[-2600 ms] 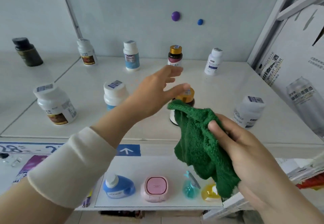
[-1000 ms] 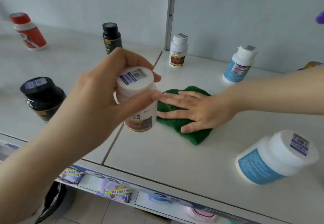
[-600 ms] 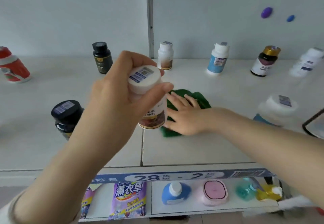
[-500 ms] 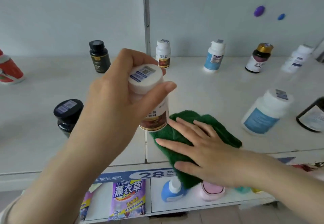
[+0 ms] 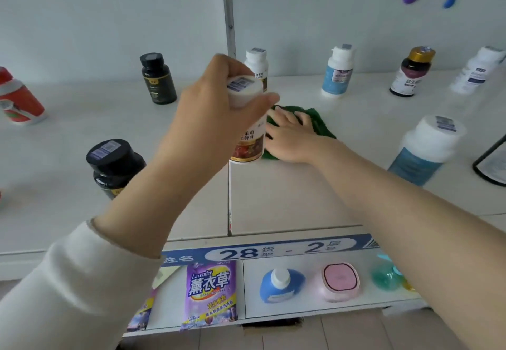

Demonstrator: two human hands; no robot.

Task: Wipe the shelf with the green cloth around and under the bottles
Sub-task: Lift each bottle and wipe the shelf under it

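Left grip point(image 5: 219, 114) clamped round white-capped bottle point(image 5: 250, 141), thumb and fingers curled on cap. Bottle upright, held above shelf point(image 5: 287, 199). Right grip point(image 5: 290, 136) just right of it, fingers straight and apart, palm flat on green cloth point(image 5: 319, 121). Cloth bunched beneath that grip, pressed to shelf, showing beyond fingertips.

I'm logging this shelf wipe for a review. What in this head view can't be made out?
Head view:
Shelf patch behind the lifted white bottle: hidden by the bottle and left hand.
Green cloth: mostly covered by the right hand and that bottle.
Black jar: lower part behind the left forearm.
Red bottle: cut off by the left edge.
Dark-framed object: cut off by the right edge.
Large blue-labelled bottle: text blurred.
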